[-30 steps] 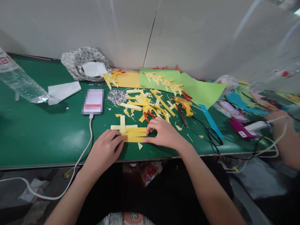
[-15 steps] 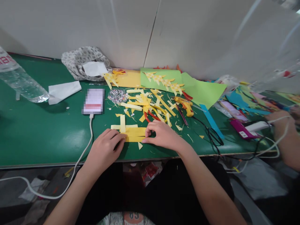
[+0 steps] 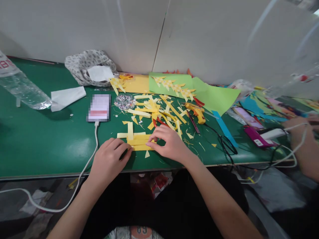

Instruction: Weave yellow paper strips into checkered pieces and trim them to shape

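Note:
Several yellow paper strips (image 3: 140,142) lie side by side near the table's front edge. A paler strip (image 3: 130,130) stands crosswise over their left end, and another pale strip (image 3: 122,135) lies behind them. My left hand (image 3: 111,155) has thumb and forefinger closed at the strips' left end. My right hand (image 3: 170,143) is closed too, its thumb and forefinger pinching at the strips' right half. Behind it, scissors (image 3: 159,122) with red handles are partly covered by paper scraps (image 3: 152,109).
A yellow glue gun (image 3: 196,113) and a craft knife (image 3: 193,122) lie right of the scraps. A phone (image 3: 99,108) on a white cable, a dish of googly eyes (image 3: 124,102) and a plastic bottle (image 3: 25,84) stand left. Another person's arm (image 3: 302,149) reaches in at right.
My right hand has shifted a little left along the yellow strips, uncovering their right ends. My left hand has barely moved.

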The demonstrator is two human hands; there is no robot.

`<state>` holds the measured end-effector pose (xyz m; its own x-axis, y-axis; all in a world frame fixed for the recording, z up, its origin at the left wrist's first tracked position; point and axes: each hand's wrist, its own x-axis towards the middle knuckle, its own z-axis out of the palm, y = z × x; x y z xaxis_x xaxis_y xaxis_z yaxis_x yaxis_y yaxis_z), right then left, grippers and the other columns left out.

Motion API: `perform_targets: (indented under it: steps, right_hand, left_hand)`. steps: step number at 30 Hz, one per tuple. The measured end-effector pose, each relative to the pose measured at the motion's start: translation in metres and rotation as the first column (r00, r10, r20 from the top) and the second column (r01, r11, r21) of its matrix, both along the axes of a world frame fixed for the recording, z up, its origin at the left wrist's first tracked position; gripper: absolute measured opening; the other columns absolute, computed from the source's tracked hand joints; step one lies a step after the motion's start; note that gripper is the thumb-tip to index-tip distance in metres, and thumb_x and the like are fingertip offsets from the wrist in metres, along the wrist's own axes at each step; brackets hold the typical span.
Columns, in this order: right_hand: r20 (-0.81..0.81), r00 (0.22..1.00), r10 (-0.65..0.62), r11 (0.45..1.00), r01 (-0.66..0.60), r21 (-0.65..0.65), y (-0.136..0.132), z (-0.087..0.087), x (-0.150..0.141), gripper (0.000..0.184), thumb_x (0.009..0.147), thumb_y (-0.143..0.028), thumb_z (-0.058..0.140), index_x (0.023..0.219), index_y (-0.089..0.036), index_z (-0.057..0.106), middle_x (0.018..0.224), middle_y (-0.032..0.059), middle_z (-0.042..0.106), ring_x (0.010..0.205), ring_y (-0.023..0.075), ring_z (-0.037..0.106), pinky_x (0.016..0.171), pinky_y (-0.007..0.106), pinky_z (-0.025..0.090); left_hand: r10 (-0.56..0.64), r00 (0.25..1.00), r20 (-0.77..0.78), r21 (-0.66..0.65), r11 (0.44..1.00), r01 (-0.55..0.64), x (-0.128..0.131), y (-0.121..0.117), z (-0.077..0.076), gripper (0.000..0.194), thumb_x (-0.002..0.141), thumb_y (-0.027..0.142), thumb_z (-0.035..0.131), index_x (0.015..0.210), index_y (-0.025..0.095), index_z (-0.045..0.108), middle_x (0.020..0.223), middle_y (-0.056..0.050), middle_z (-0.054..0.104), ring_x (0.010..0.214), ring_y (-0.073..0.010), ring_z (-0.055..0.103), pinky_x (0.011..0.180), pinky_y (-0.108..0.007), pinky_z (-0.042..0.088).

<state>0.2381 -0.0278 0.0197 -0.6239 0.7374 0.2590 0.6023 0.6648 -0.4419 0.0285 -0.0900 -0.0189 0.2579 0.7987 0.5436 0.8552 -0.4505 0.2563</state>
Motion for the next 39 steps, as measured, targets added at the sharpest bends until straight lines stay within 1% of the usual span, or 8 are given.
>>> perform_targets:
  steps: [5, 9, 11, 15, 22, 26, 33, 39]
  right_hand:
    - [-0.018, 0.998, 0.064, 0.983, -0.060, 0.176, -0.009, -0.014, -0.022, 0.018, 0.088, -0.026, 0.050, 0.084, -0.020, 0.067, 0.087, 0.0061, 0.064, 0.082, 0.0171, 0.053, 0.076, 0.032, 0.043]
    - [0.056, 0.988, 0.147, 0.964, -0.156, 0.214, -0.009, -0.017, -0.027, 0.024, 0.090, -0.022, 0.045, 0.104, -0.022, 0.065, 0.114, 0.0055, 0.064, 0.100, 0.0200, 0.053, 0.084, 0.036, 0.043]
    - [0.088, 0.976, 0.197, 0.956, -0.211, 0.204, -0.010, -0.017, -0.027, 0.028, 0.091, -0.020, 0.042, 0.111, -0.023, 0.063, 0.119, 0.0031, 0.063, 0.107, 0.0199, 0.052, 0.087, 0.037, 0.042]
    - [0.078, 0.974, 0.213, 0.955, -0.225, 0.194, -0.009, -0.020, -0.027, 0.030, 0.091, -0.017, 0.042, 0.113, -0.021, 0.061, 0.120, 0.0027, 0.063, 0.110, 0.0187, 0.053, 0.089, 0.037, 0.044]
    - [-0.053, 0.997, 0.054, 0.980, -0.043, 0.193, -0.001, -0.031, -0.027, 0.025, 0.090, -0.016, 0.045, 0.107, -0.013, 0.063, 0.104, 0.0069, 0.069, 0.097, 0.0181, 0.061, 0.088, 0.033, 0.047]
    - [-0.059, 0.997, 0.053, 0.984, -0.042, 0.172, 0.003, -0.033, -0.025, 0.021, 0.089, -0.018, 0.049, 0.100, -0.013, 0.066, 0.098, 0.0064, 0.071, 0.093, 0.0179, 0.062, 0.086, 0.032, 0.049]
    - [-0.085, 0.995, 0.047, 0.972, -0.026, 0.233, 0.006, -0.038, -0.025, 0.020, 0.088, -0.014, 0.049, 0.095, -0.014, 0.067, 0.095, 0.0061, 0.072, 0.090, 0.0181, 0.064, 0.082, 0.033, 0.050]
    - [-0.140, 0.987, 0.078, 0.960, -0.036, 0.278, 0.004, -0.034, -0.027, 0.018, 0.088, -0.021, 0.052, 0.090, -0.015, 0.069, 0.103, 0.0068, 0.070, 0.094, 0.0178, 0.062, 0.088, 0.034, 0.049]
  left_hand:
    - [0.021, 0.999, -0.033, 0.026, 0.999, -0.021, 0.000, 0.000, 0.000, 0.014, 0.085, 0.023, 0.055, 0.075, 0.018, 0.064, 0.070, -0.003, 0.063, 0.067, -0.0175, 0.054, 0.062, -0.030, 0.044]
    - [0.023, 0.999, -0.038, 0.016, 1.000, -0.022, 0.000, 0.000, 0.000, 0.014, 0.084, 0.022, 0.056, 0.074, 0.018, 0.064, 0.069, -0.003, 0.063, 0.066, -0.0178, 0.053, 0.062, -0.030, 0.043]
    - [0.025, 0.999, -0.042, 0.017, 1.000, -0.024, 0.000, -0.001, 0.000, 0.014, 0.083, 0.021, 0.056, 0.072, 0.018, 0.063, 0.067, -0.002, 0.063, 0.065, -0.0177, 0.053, 0.061, -0.030, 0.042]
    - [0.034, 0.998, -0.048, 0.031, 0.999, -0.032, 0.000, -0.001, 0.000, 0.014, 0.082, 0.020, 0.057, 0.070, 0.019, 0.062, 0.065, -0.002, 0.062, 0.064, -0.0176, 0.051, 0.060, -0.030, 0.040]
    - [0.023, 0.999, -0.026, 0.027, 0.999, -0.022, 0.001, -0.001, 0.003, 0.014, 0.082, 0.019, 0.057, 0.070, 0.018, 0.062, 0.065, -0.001, 0.062, 0.063, -0.0171, 0.052, 0.060, -0.030, 0.041]
    - [0.026, 0.999, -0.026, 0.025, 0.999, -0.025, 0.001, -0.001, 0.003, 0.014, 0.082, 0.020, 0.057, 0.069, 0.018, 0.062, 0.065, -0.002, 0.062, 0.063, -0.0171, 0.052, 0.060, -0.029, 0.040]
    - [0.027, 0.999, -0.019, 0.027, 0.999, -0.027, 0.002, -0.001, 0.003, 0.014, 0.081, 0.019, 0.058, 0.068, 0.018, 0.062, 0.064, -0.001, 0.062, 0.063, -0.0167, 0.051, 0.061, -0.029, 0.040]
    - [0.034, 0.999, -0.032, 0.030, 0.999, -0.034, 0.002, -0.002, 0.003, 0.015, 0.081, 0.019, 0.058, 0.066, 0.018, 0.061, 0.062, 0.000, 0.061, 0.061, -0.0167, 0.049, 0.060, -0.029, 0.038]
